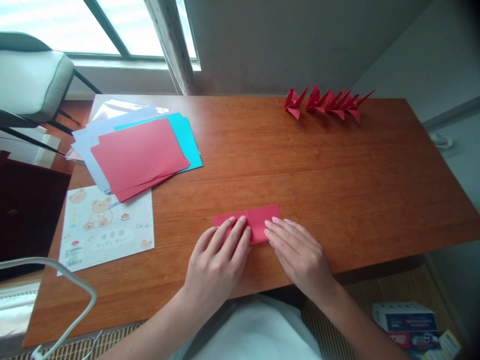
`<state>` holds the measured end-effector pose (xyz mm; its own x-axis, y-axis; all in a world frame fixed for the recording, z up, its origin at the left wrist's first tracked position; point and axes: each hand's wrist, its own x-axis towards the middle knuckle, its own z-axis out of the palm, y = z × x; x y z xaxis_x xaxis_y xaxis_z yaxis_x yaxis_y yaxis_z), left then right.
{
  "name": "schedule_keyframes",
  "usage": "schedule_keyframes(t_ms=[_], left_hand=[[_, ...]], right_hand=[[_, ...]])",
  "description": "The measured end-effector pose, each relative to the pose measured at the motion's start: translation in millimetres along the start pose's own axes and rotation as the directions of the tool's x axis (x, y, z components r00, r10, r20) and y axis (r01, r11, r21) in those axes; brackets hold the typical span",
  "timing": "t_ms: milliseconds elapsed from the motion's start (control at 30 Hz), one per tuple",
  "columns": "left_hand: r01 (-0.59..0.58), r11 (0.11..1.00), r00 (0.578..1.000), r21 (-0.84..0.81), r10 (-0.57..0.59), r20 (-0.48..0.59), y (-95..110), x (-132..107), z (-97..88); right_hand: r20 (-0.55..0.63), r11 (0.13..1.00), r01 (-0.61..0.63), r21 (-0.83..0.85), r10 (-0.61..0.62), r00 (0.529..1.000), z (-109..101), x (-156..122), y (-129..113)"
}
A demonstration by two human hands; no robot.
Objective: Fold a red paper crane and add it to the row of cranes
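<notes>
A folded strip of red paper (258,223) lies flat on the wooden table near its front edge, with a faint crease across its middle. My left hand (219,260) rests on its left part, fingers stretched out and pressing down. On the right end, my right hand (300,252) lies with its fingers extended flat. The palms and thumbs are mostly hidden from above. Several red folded paper cranes (328,104) stand in a row at the far right of the table.
Red sheets (140,155) lie fanned over blue and pale sheets at the left. Nearer stands a flat bear-printed packet (112,230). A white cable (80,280) curves over the table's left front corner. A chair (33,80) is beyond the left side; boxes (408,325) sit below right.
</notes>
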<state>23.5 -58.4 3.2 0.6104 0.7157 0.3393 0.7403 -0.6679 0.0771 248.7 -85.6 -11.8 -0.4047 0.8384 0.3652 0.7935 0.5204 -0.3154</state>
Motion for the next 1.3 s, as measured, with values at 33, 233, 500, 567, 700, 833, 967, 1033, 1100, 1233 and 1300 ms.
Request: schedule_keyframes(t_ms=[33,233,500,567,700,833,967,1033,1100,1233,1300], left_hand=[[-0.001,1.0,1.0,0.006,0.001,0.0,0,0,-0.2],[-0.006,0.999,1.0,0.031,0.005,0.024,2,0,-0.7],[0.032,0.999,0.992,-0.01,-0.03,0.123,9,-2,-5.2],[0.033,0.999,0.985,-0.038,-0.026,0.168,10,-3,-7.4],[0.002,0.999,0.978,-0.043,0.007,0.209,10,-6,-10.4],[-0.044,0.998,0.97,-0.04,0.052,0.239,7,-4,-12.6],[-0.103,0.994,0.953,-0.036,0.109,0.283,2,-4,-15.8],[-0.13,0.991,0.945,-0.035,0.134,0.299,-1,-3,-17.6],[-0.152,0.988,0.937,-0.036,0.155,0.314,-3,-3,-19.4],[-0.196,0.98,0.919,-0.043,0.198,0.341,-6,-2,-22.7],[-0.207,0.977,0.91,-0.041,0.208,0.359,-7,-2,-23.9]], right_hand=[[0.001,1.0,-0.003,-0.001,0.003,1.0,0,0,0],[0.015,1.0,-0.007,-0.008,0.007,1.0,0,0,0],[0.026,1.0,0.0,-0.013,0.0,1.0,0,0,1],[0.042,1.0,0.01,-0.024,-0.009,0.999,-1,0,1],[0.082,0.997,0.056,-0.059,-0.051,0.995,-5,-1,0],[0.127,0.989,0.105,-0.104,-0.092,0.988,-9,-1,0],[0.175,0.974,0.166,-0.153,-0.139,0.975,-11,0,1],[0.188,0.967,0.19,-0.168,-0.158,0.97,-12,1,2],[0.195,0.963,0.203,-0.176,-0.168,0.966,-13,2,3],[0.21,0.956,0.227,-0.185,-0.187,0.959,-15,3,3],[0.223,0.951,0.247,-0.187,-0.204,0.953,-16,3,4]])
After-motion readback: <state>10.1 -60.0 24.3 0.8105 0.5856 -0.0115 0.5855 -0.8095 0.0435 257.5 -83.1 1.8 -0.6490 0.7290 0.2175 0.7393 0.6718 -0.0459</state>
